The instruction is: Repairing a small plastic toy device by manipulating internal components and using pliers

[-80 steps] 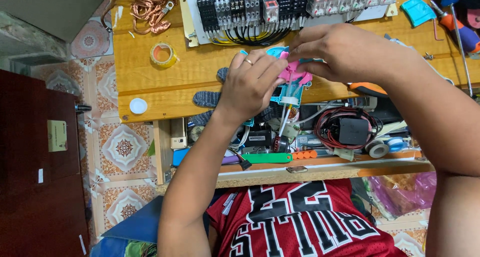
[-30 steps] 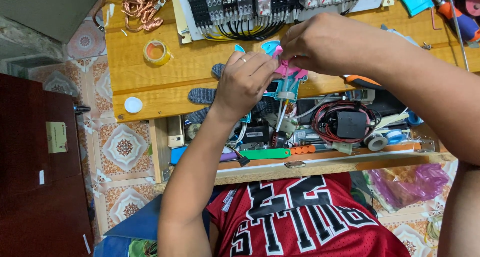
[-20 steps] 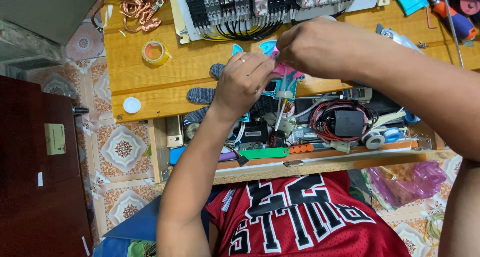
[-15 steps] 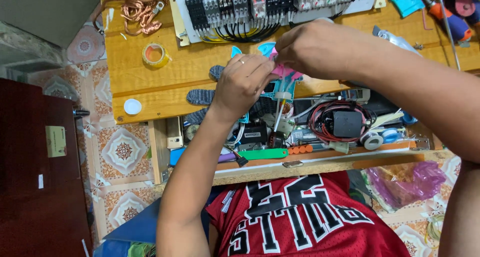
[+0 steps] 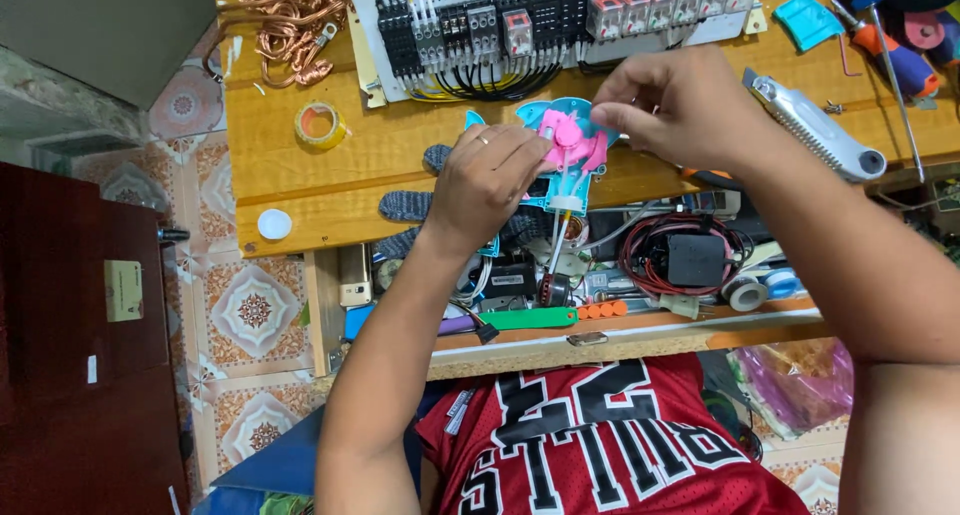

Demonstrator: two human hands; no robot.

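A small toy-like fan with a turquoise shell (image 5: pixel 575 113) and pink blades (image 5: pixel 568 145) is held in the air between both hands, above the wooden workbench (image 5: pixel 400 175). My left hand (image 5: pixel 490 180) pinches its left side, fingertips on the pink blades. My right hand (image 5: pixel 680 105) grips it from the upper right with thumb and fingers. Thin wires hang from the fan's base down toward the lower shelf.
A panel of relays and black wiring (image 5: pixel 560 20) lies at the bench's far side. Copper wire coils (image 5: pixel 290 25), a tape roll (image 5: pixel 320 125), a white cap (image 5: pixel 274 224), a grey utility knife (image 5: pixel 815 125) and screwdrivers (image 5: pixel 890 55) lie around. The lower shelf holds cables and parts.
Both hands have stayed on the fan and shifted slightly toward the panel. My fingers have separated a little, so the pink blades show more clearly.
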